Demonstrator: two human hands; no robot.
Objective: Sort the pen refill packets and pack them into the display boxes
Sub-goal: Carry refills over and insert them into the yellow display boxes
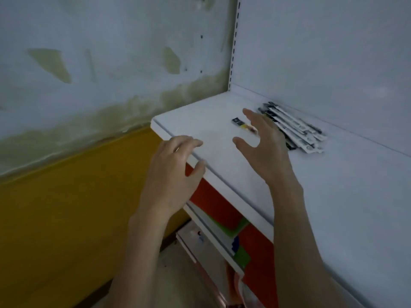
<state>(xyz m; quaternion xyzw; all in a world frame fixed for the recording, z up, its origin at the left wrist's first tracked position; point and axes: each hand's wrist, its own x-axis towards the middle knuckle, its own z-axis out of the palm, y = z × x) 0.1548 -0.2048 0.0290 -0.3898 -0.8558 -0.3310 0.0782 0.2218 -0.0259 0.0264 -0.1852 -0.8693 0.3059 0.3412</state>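
Single head-worn wide-angle view, aimed forward and down from close above a white shelf [333, 185]. The shelf's front edge is framed diagonally, far left to near right. The left hand [171, 170] and right hand [264, 141] are seen reaching in from the near edge. A stained wall [89, 63] is framed far left.

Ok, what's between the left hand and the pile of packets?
The open right hand, seen in the head view, with bare shelf between it and the left hand. One lone packet lies partly behind it, short of the pile.

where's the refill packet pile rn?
Head view, right of centre: the refill packet pile lies on the white shelf by its back panel, just beyond the right hand.
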